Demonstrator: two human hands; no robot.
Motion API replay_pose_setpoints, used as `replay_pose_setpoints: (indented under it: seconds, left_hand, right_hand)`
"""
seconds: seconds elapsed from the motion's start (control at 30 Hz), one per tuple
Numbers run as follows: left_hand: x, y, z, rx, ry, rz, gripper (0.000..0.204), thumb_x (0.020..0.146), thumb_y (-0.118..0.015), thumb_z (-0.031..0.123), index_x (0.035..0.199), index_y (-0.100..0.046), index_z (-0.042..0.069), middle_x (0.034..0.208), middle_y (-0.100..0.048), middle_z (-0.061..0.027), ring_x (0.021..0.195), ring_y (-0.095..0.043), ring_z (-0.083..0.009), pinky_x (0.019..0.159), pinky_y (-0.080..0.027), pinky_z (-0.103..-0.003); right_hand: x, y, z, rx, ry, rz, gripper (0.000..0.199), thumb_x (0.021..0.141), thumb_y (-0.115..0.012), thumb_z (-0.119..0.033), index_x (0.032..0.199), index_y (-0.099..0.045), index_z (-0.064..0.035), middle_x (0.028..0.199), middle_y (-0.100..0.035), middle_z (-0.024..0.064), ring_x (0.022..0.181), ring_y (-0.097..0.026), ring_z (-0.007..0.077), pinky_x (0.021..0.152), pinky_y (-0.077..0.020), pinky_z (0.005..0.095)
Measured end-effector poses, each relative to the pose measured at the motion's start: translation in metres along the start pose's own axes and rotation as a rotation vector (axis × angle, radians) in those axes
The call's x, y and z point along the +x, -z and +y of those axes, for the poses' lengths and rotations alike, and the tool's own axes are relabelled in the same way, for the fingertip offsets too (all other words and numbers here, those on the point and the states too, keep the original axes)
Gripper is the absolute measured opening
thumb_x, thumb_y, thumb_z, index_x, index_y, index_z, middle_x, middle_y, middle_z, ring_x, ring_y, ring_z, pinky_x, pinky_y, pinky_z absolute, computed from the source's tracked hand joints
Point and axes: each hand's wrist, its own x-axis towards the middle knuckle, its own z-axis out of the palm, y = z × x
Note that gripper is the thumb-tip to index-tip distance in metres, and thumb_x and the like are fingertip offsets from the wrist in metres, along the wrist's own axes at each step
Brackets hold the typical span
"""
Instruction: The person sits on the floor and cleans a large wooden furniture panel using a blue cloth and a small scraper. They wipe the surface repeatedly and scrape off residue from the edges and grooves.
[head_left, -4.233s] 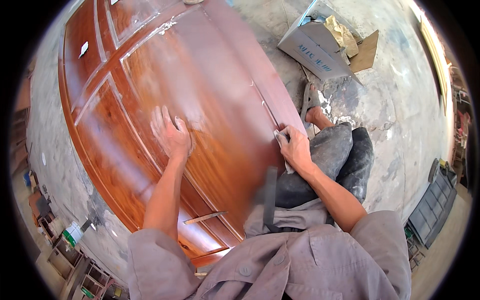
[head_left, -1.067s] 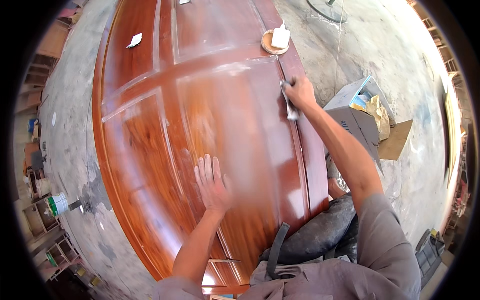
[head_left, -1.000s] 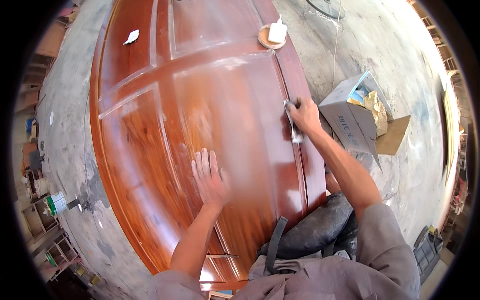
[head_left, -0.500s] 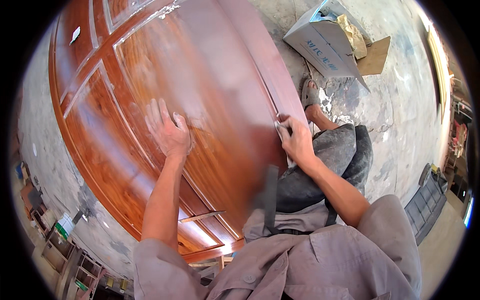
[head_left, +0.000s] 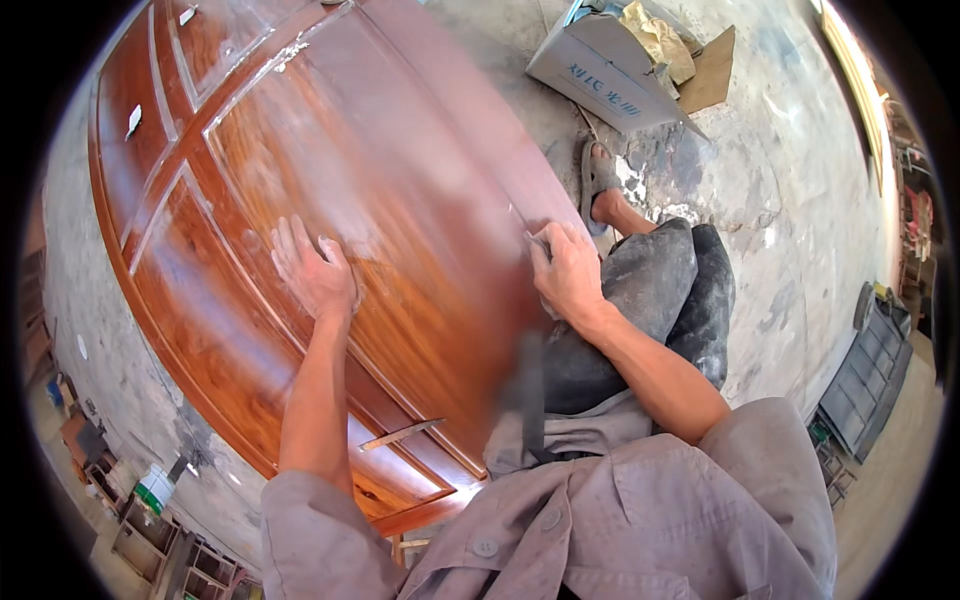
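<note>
A large reddish-brown varnished wooden door (head_left: 330, 150) with raised panels lies flat in front of me, its surface dusty white in patches. My left hand (head_left: 312, 268) rests flat on the door's middle panel, fingers spread. My right hand (head_left: 565, 270) is at the door's right edge, closed on a small piece of sandpaper (head_left: 537, 243) pressed against that edge. My knees in dark trousers are right beside that hand.
A white cardboard box (head_left: 615, 65) with crumpled paper stands open on the concrete floor (head_left: 780, 180) at the upper right. A dark crate (head_left: 865, 375) sits at the right. Shelving and a small pail (head_left: 152, 488) lie at the lower left.
My right hand has drawn back along the door's right edge from the far end to near my knees. The left hand stays flat on the panel. My head has tilted.
</note>
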Motion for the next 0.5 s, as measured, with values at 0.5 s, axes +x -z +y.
replay_pose_setpoints:
  seconds: [0.5]
  left_hand:
    - [-0.002,0.008,-0.006,0.028,0.017,-0.016,0.061,0.098,-0.058,0.019,0.155,-0.048,0.003,0.166,-0.041,-0.0181,0.157,-0.032,-0.0385,0.129,-0.024,-0.056]
  right_hand:
    - [0.035,-0.015,-0.010,-0.114,0.188,-0.067,0.009,0.098,-0.061,-0.011,0.096,-0.057,-0.0022,0.098,-0.067,0.0213,0.094,-0.067,0.0456,0.079,-0.0537,0.0558]
